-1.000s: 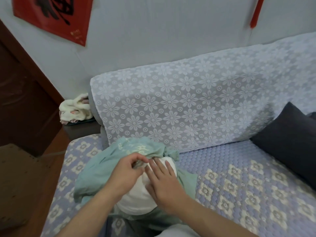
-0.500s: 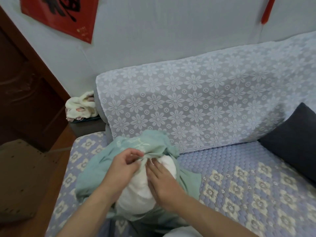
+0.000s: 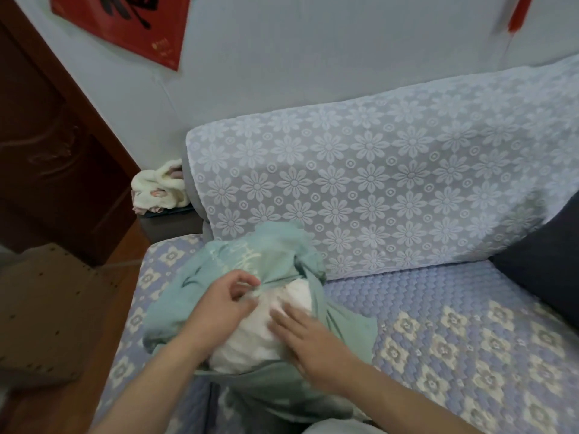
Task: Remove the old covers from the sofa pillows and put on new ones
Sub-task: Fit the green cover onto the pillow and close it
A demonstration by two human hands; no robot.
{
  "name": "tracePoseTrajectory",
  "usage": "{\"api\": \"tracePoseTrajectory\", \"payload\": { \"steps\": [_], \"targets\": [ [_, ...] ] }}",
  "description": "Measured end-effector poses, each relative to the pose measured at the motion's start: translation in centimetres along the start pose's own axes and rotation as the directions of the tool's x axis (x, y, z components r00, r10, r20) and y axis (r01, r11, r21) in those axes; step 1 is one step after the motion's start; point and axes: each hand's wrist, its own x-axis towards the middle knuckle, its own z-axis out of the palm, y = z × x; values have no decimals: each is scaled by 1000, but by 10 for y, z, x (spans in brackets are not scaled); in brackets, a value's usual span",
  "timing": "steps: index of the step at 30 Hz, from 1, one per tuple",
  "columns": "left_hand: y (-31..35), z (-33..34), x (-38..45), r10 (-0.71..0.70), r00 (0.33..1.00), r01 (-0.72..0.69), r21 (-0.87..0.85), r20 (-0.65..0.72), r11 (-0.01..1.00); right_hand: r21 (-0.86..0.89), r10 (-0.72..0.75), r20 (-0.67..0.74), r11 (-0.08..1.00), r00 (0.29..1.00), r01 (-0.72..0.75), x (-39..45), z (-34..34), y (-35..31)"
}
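Green cover (image 3: 266, 264) lies on sofa seat (image 3: 438, 324), L end, just in front of backrest w/ floral lace throw (image 3: 360, 183). Cover is bunched and partly open; white pillow insert (image 3: 253, 336) sits inside it, w/ bare middle exposed through the opening, rest wrapped in green fabric. Pale print on cover's upper face, not legible.

Left hand (image 3: 219, 303): thumb and forefinger curled, pinching cover's edge at top of opening, where green meets white. Right hand (image 3: 308, 333): fingers straight, laid flat on exposed insert, grasping nothing; fingertips motion-blurred, so exact contact w/ cover edge can't be told.

Insert's lower part hidden under both forearms and cover folds. Cover's near end runs out of sight at bottom of frame.

Dark pillow (image 3: 545, 270) at R edge leans on backrest, cut off by frame. Cream plush item (image 3: 156, 191) sits on a dark surface beside sofa's L end; its kind hard to make out. Red wall hanging (image 3: 125, 23) cut off at top. Brown door (image 3: 56, 158) at L.
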Motion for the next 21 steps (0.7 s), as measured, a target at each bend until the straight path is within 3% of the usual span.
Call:
{"api": "tracePoseTrajectory", "payload": {
  "steps": [2,4,7,9,12,14,16,18,20,21],
  "targets": [
    [-11,-5,-4,47,999,-49,143,16,989,137,118,-102,985,988,-103,-20,-14,8],
    [-11,6,-11,98,994,-104,153,50,983,138,316,-198,946,928,-292,-9,-27,14],
    [0,33,-23,252,957,-272,143,143,951,-1,355,-196,932,914,-363,41,-43,10],
    [5,48,-31,330,929,-357,178,167,917,-20,375,-303,917,876,-399,65,-59,15],
    [5,52,-34,212,976,-219,240,55,946,-17,417,-439,881,795,-472,70,-79,25],
    [11,48,-34,247,966,-182,487,-72,854,-10,381,-472,899,795,-437,67,-81,19],
    [11,50,-29,370,920,-161,739,-127,654,14,341,-489,923,803,-384,65,-78,6],
    [2,50,-26,511,837,-181,780,-199,599,27,318,-511,935,799,-354,69,-77,-4],
    [-19,59,-31,711,667,-363,737,-221,570,36,318,-515,936,796,-351,72,-81,-5],
    [-27,65,-39,782,603,-482,708,-159,516,45,330,-504,933,798,-358,73,-84,-5]
  ]
}}
